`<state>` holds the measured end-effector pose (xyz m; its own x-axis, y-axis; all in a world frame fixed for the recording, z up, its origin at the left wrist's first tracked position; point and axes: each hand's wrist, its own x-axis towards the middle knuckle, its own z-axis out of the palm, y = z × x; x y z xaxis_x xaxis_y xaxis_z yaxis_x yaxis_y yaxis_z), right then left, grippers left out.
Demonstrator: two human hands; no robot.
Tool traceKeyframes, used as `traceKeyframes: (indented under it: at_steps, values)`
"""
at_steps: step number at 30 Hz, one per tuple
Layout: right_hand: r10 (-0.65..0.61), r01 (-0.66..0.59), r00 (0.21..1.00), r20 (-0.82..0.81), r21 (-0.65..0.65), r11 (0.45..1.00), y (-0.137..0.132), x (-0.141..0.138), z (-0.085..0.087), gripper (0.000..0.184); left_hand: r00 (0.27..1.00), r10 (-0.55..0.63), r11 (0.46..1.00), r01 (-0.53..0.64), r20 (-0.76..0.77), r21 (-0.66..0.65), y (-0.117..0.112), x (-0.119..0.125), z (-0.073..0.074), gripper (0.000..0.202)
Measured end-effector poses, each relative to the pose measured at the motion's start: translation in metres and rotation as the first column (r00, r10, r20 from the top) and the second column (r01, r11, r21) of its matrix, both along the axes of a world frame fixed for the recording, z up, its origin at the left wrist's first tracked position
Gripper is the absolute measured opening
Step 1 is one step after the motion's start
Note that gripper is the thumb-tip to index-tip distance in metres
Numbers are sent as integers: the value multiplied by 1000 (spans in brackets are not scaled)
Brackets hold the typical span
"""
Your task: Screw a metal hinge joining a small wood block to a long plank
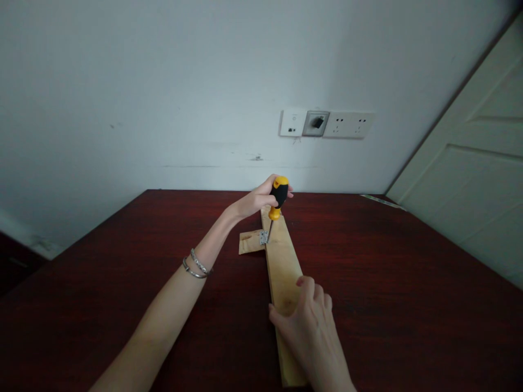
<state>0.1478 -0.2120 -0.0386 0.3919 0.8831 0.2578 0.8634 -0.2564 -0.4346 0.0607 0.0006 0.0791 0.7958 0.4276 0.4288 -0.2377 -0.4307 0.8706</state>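
Observation:
A long pale wooden plank point(283, 261) lies lengthways on the dark red table point(122, 261). A short wooden piece point(250, 242) sits at its left side, joined by a small metal hinge point(263, 237). My left hand point(257, 200) is closed around the yellow and black handle of a screwdriver point(278, 197), whose tip stands on the hinge. My right hand point(308, 318) rests on the near part of the plank, fingers curled over its top and thumb at its left edge. Two bracelets point(196, 265) circle my left wrist.
A white wall stands behind the table with a row of sockets point(327, 124), one with a dark opening. A cream door point(469, 179) is at the right. A thin light strip point(382, 201) lies at the table's far right edge.

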Motion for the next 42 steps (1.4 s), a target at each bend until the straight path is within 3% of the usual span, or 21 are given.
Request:
traceKeyframes:
  at_steps: [4, 8, 12, 19, 26, 32, 38, 42]
  values:
    - [3, -3, 1000, 4, 26, 1000, 1, 1, 0, 37, 998, -63, 997, 62, -22, -44, -1, -2, 3, 42]
    - [12, -12, 1000, 12, 42, 999, 0, 2, -2, 38, 995, 98, 994, -97, -27, 46, 0, 1, 2, 47]
    - [1, -2, 1000, 19, 49, 999, 0, 1, -3, 39, 971, 235, 956, -224, -37, 191, 3, 1, -1, 43]
    - [0, 0, 1000, -17, 0, 1000, 1, 1, 1, 37, 991, 97, 995, -92, -97, 48, 1, -3, 2, 32]
    - [-8, 8, 1000, -21, -9, 1000, 1, 1, 0, 37, 997, 79, 996, -78, -16, 47, 0, 0, 1, 40]
    - [-4, 4, 1000, -11, 1, 1000, 0, 1, -2, 39, 984, 180, 980, -178, -7, 84, 0, 6, -5, 45]
    - [-1, 1, 1000, -19, -11, 1000, 0, 0, -1, 38, 994, 80, 997, -81, -76, -8, -7, 1, 3, 37]
    - [-1, 1, 1000, -19, -27, 1000, 1, 0, 0, 37, 993, 90, 996, -91, -71, -12, -6, -1, 5, 40]
